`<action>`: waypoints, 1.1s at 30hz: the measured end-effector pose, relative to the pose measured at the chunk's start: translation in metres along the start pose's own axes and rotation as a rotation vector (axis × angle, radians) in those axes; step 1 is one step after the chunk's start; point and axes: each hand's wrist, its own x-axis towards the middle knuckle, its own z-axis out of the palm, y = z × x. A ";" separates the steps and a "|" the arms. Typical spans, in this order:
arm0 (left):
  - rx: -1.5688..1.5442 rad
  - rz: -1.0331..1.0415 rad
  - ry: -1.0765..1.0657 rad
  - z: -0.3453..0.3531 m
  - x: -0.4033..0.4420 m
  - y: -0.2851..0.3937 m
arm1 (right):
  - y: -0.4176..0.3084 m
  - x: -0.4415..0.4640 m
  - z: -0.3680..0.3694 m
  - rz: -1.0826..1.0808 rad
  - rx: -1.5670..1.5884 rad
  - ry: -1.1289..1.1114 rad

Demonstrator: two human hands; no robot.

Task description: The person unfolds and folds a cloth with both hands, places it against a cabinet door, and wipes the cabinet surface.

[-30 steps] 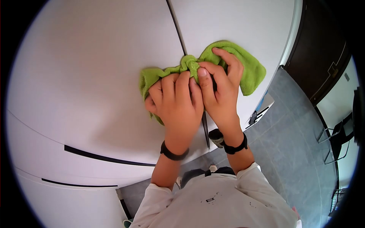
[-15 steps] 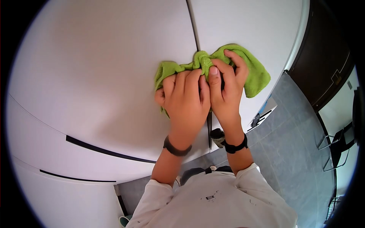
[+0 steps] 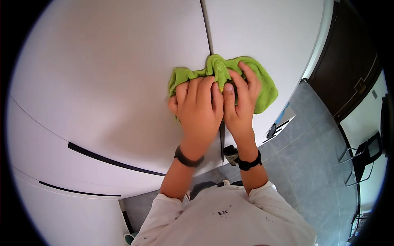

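A green cloth lies bunched against a white cabinet front, across the dark vertical gap between two panels. My left hand presses on the cloth's left part, its fingers curled into the fabric and a dark band at the wrist. Close beside it, my right hand grips the cloth's right part with bent fingers, its thumb near the left hand's fingers. Between the hands the cloth stands up in a fold. The fingertips are partly hidden in it.
Two dark slots run along the cabinet's lower left. A dark brown door stands at the right, with a black chair below it on the grey tiled floor. A small white unit with items stands beyond the cabinet's edge.
Both hands and the cloth first shifted right in view, along with the cabinet gap. Since then the right hand has drawn slightly left and down, and the cloth's right end has come in closer.
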 end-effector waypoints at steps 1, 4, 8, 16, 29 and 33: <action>-0.003 -0.014 -0.023 0.000 -0.001 0.000 | 0.001 -0.001 -0.001 -0.026 -0.028 -0.011; -0.038 0.012 0.003 -0.001 -0.007 -0.003 | 0.007 -0.001 -0.005 -0.080 -0.095 -0.055; 0.060 0.037 0.051 -0.030 0.006 -0.023 | 0.016 0.025 -0.025 -0.126 -0.112 -0.113; 0.382 -0.006 -0.070 -0.046 0.000 -0.028 | 0.007 0.037 -0.018 -0.219 -0.128 -0.105; 0.209 -0.022 -0.123 -0.045 0.004 -0.017 | 0.010 0.038 -0.018 -0.113 -0.140 -0.049; 0.225 -0.038 -0.151 -0.038 -0.007 -0.017 | 0.014 0.025 -0.014 -0.066 -0.144 -0.023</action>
